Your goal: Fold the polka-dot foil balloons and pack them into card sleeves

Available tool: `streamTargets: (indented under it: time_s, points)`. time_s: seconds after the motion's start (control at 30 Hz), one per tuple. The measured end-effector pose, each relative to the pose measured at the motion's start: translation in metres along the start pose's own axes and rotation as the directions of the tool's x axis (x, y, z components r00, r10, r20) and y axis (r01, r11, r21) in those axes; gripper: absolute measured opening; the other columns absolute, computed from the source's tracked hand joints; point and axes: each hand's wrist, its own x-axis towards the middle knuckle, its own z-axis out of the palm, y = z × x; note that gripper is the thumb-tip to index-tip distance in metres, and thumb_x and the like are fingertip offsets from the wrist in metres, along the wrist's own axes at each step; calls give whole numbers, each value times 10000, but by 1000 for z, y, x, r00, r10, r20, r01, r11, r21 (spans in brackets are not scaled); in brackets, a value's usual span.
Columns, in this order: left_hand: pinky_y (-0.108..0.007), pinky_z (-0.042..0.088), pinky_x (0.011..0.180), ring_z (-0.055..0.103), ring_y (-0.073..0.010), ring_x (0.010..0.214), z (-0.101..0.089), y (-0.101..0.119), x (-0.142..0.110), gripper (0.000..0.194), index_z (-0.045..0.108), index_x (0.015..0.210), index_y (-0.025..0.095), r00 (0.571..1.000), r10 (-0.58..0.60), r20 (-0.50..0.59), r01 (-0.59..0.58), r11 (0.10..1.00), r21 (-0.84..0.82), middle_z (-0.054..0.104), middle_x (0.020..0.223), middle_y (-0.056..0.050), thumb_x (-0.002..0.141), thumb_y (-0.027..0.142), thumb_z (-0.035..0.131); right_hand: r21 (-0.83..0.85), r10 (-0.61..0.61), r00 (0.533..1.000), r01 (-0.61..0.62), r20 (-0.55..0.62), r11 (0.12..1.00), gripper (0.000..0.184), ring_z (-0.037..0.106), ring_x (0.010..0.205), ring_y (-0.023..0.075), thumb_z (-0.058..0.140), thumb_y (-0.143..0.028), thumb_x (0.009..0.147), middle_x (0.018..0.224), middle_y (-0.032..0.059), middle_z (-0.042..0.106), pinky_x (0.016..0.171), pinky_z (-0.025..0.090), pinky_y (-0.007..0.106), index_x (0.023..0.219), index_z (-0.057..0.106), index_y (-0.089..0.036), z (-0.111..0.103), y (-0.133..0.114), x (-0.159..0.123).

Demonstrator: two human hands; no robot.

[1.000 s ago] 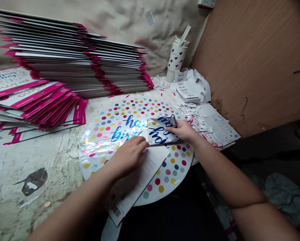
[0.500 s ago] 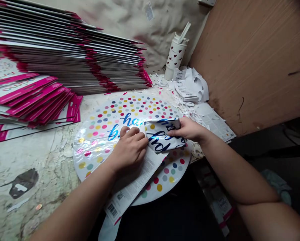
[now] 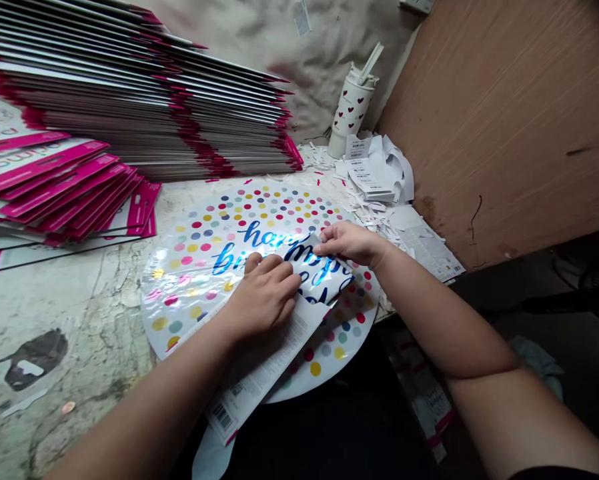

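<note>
A round, flat foil balloon (image 3: 184,247) with coloured dots and blue "happy birthday" lettering lies on the worktable. On top of it rests a white printed paper packet (image 3: 267,370) with a barcode, slanting toward me. My left hand (image 3: 265,292) has its fingers curled over the packet's upper end, gripping it; the fingertips are partly hidden. A folded foil balloon (image 3: 329,277) with blue lettering sticks out of the packet's upper end. Between thumb and fingers, my right hand (image 3: 348,241) pinches the upper edge of this folded foil.
Tall stacks of pink-edged packets (image 3: 129,100) stand at the back left, with a fanned pile of packets (image 3: 74,187) before them. A heart-patterned tumbler (image 3: 352,107), a barcode label strip (image 3: 372,177) and paper scraps sit back right. A brown board (image 3: 504,120) bounds the right side.
My right hand has moved left, toward my left hand, with the folded foil. The foil's lettering is turned differently and less of it sticks out rightward. My left hand stays on the packet.
</note>
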Motion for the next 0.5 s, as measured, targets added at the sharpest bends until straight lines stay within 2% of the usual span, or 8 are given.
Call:
streamTargets:
  time_s: [0.07,0.17,0.23,0.33,0.43,0.47,0.5]
  points:
    - [-421,344,786,437,-239,840,0,1,0,126,522,743,190,1000,20,1,-20,1000,-10,539,795,-66,778,215,403,-61,-49,999,51,20,997,221,370,361,21,703,-154,652,410,-91,438,353,267,136,596,490,-140,6,0,-1]
    - [-420,357,786,433,-243,844,1,1,0,133,528,762,179,1000,10,22,-9,1000,-20,538,805,-76,777,213,400,-89,-61,995,68,73,994,177,424,396,37,684,-98,645,463,-82,503,383,315,141,707,524,-142,13,-2,-4]
    - [-422,362,791,433,-250,860,1,0,0,131,527,762,174,999,-11,33,12,1000,-19,532,808,-80,771,210,401,-86,-61,998,64,36,994,189,470,419,52,660,-58,643,493,-66,544,405,359,153,764,540,-138,18,-2,-5]
    - [-431,365,799,432,-255,869,1,-2,-1,151,538,792,169,999,-27,26,27,1000,-13,530,809,-82,768,206,393,-146,-63,998,59,-21,988,108,449,385,49,608,-43,669,450,-68,510,391,355,157,702,555,-131,29,1,-6]
    - [-439,370,796,433,-257,867,0,-4,-3,185,551,842,170,1000,-18,4,18,1000,-6,538,818,-85,767,207,386,-237,-76,994,93,80,967,99,454,394,52,553,-56,712,469,-55,519,404,377,170,662,585,-135,35,8,-15]
    - [-437,375,791,433,-257,864,-1,-5,-3,180,551,832,171,1000,-15,-7,15,1000,0,539,819,-87,765,209,388,-236,-138,990,143,37,961,88,500,451,63,556,-71,724,533,-34,564,450,417,180,691,606,-136,34,11,-20]
    - [-437,379,786,435,-257,858,-3,-6,-4,168,549,810,172,1000,-20,-23,20,1000,12,540,816,-88,763,209,392,-214,-226,972,207,-66,955,68,551,537,77,578,-98,730,625,-11,609,518,458,194,753,627,-138,32,14,-26]
